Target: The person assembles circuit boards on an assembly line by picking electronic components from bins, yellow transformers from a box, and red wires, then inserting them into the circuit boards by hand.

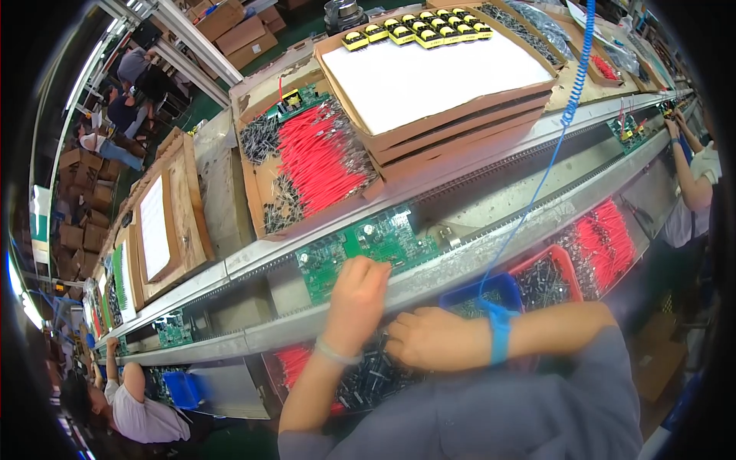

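Observation:
A green circuit board [349, 244] lies across the rails of the conveyor in front of me, with small parts standing on it. My left hand [359, 295] is over its near edge, fingertips pinched together; whatever they hold is too small to make out. Lower and to the right, my right hand [422, 337], with a blue strap [500, 331] at the wrist, reaches down with curled fingers at a bin of black cylindrical components [376, 383]. Its fingertips are partly hidden, so I cannot make out what is in them.
Beyond the conveyor rail [479, 257] sits a box of red wires [318, 157] beside stacked cardboard trays [460, 126] topped with yellow-black transformers [429, 31]. A blue bin [460, 297] and red bin [563, 264] stand to the right. A coiled blue cord [576, 84] hangs down. Co-workers sit at both ends.

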A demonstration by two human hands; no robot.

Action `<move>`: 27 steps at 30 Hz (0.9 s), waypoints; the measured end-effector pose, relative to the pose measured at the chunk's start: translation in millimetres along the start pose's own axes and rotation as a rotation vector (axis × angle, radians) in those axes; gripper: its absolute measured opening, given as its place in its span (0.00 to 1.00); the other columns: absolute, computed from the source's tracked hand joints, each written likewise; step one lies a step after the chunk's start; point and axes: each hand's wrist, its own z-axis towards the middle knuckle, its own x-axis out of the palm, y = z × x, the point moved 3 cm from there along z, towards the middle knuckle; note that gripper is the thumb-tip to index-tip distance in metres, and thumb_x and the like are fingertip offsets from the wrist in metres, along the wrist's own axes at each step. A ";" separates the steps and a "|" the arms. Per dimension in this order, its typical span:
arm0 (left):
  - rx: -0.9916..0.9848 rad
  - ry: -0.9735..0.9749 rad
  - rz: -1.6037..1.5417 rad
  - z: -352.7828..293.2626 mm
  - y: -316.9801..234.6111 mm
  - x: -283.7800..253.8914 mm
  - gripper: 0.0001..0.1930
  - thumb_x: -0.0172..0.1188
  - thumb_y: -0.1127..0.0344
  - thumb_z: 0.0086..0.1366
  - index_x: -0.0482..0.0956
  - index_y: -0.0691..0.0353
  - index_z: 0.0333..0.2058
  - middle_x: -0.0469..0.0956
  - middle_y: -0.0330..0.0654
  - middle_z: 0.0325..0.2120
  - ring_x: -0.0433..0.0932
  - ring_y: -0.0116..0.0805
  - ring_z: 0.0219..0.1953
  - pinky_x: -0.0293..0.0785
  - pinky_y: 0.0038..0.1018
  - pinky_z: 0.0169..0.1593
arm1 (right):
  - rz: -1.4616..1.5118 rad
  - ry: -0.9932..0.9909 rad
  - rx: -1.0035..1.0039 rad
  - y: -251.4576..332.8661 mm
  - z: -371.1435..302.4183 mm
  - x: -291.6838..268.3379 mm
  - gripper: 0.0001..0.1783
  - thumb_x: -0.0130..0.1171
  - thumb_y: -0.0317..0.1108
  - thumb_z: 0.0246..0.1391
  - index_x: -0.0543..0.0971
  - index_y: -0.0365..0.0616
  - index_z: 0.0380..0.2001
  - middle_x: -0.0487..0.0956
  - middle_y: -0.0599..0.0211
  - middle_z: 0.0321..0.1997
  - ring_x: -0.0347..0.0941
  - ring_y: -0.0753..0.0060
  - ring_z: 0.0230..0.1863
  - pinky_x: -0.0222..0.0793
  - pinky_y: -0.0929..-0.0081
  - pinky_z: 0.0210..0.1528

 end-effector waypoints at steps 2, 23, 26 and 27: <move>0.007 -0.004 0.034 3.7 -1.0 -4.3 0.07 0.63 0.76 0.61 0.81 0.65 0.39 0.75 0.48 0.35 0.75 0.50 0.38 0.75 0.39 0.43 | 0.026 0.009 -0.002 -0.1 2.4 -1.5 0.08 0.58 0.35 0.51 0.79 0.44 0.33 0.77 0.63 0.34 0.77 0.62 0.39 0.75 0.66 0.38; -0.668 -0.414 -0.538 -96.9 64.6 -52.4 0.12 0.62 0.81 0.67 0.83 0.70 0.48 0.78 0.36 0.36 0.76 0.21 0.40 0.73 0.19 0.46 | 0.038 -0.357 0.056 -65.4 98.6 3.1 0.04 0.62 0.30 0.46 0.80 0.43 0.27 0.76 0.62 0.33 0.77 0.56 0.41 0.74 0.58 0.42; -0.633 -0.387 -0.465 -92.3 60.8 -56.9 0.09 0.65 0.81 0.65 0.84 0.70 0.44 0.80 0.38 0.35 0.77 0.22 0.39 0.73 0.19 0.45 | 0.001 -0.348 0.067 -66.9 99.3 2.7 0.03 0.62 0.31 0.47 0.81 0.45 0.27 0.76 0.64 0.32 0.77 0.59 0.40 0.72 0.61 0.41; -0.578 -0.377 -0.441 -90.6 58.5 -58.4 0.08 0.66 0.80 0.65 0.85 0.71 0.42 0.81 0.39 0.35 0.78 0.22 0.39 0.74 0.19 0.45 | -0.013 -0.359 0.066 -66.4 99.0 1.2 0.03 0.62 0.32 0.48 0.81 0.46 0.27 0.76 0.65 0.32 0.77 0.59 0.40 0.71 0.61 0.41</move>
